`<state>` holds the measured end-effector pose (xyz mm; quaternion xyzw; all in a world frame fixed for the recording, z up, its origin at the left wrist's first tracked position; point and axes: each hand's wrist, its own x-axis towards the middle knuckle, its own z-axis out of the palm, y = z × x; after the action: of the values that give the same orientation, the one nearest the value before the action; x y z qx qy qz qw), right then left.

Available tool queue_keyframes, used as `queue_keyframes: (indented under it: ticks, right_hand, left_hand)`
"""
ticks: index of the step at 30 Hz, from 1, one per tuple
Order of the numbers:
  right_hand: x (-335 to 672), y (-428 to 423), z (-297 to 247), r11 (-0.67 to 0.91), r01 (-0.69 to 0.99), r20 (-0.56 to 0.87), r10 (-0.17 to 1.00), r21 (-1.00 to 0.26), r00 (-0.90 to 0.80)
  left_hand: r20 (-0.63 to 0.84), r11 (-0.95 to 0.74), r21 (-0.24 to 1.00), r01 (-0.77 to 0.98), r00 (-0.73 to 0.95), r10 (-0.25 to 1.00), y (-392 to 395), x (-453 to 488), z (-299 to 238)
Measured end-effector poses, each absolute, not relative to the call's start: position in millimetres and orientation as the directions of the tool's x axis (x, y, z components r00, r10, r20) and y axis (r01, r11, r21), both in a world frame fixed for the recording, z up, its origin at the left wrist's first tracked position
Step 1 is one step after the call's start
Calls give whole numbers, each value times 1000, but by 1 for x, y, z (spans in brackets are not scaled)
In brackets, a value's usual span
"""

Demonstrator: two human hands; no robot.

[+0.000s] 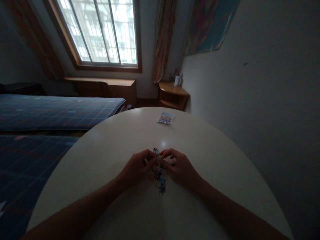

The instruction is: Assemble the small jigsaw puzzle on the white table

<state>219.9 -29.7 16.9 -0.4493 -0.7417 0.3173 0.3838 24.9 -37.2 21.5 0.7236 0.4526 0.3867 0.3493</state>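
Note:
Small blue, white and dark jigsaw puzzle pieces lie in a loose heap on the white round table, between and just below my hands. A few more show beyond my fingertips. My left hand is closed in a pinch, its fingertips over the heap. Opposite it, my right hand pinches too, and the fingertips of both hands nearly meet. What they grip looks like a small puzzle piece, mostly hidden by the fingers. Under the right fingers a dark piece is partly visible.
Toward the table's far edge lies a small printed picture sheet. A bed with a plaid blue cover stands to the left. Beyond are a wooden desk, a corner shelf and a barred window. A wall runs along the right.

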Motion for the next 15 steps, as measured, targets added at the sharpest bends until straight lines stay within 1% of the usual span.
queue_keyframes:
  ticks: [4, 5, 7, 9, 11, 13, 15]
  right_hand:
    - [221, -30, 19, 389, 391, 266, 904, -834, -334]
    - [221, -30, 20, 405, 407, 276, 899, -819, -340]
    - [222, -30, 22, 457, 478, 313, 882, -750, -352]
    - [223, -32, 23, 519, 555, 338, 851, -650, -401]
    - [223, -34, 22, 574, 600, 317, 815, -557, -485]
    - [223, -36, 20, 612, 624, 273, 785, -486, -557]
    - [222, -37, 17, 632, 634, 249, 768, -446, -591]
  left_hand:
    - [254, -354, 832, 426, 274, 927, -37, 23, 22]
    - [268, -364, 807, 465, 260, 928, -37, 22, 22]
    - [316, -403, 715, 572, 250, 915, -35, 18, 21]
    - [358, -473, 597, 648, 312, 880, -33, 12, 20]
    - [348, -545, 510, 665, 420, 838, -33, 8, 19]
    - [295, -591, 476, 651, 515, 805, -33, 5, 18]
    - [255, -611, 467, 639, 564, 785, -34, 4, 17]
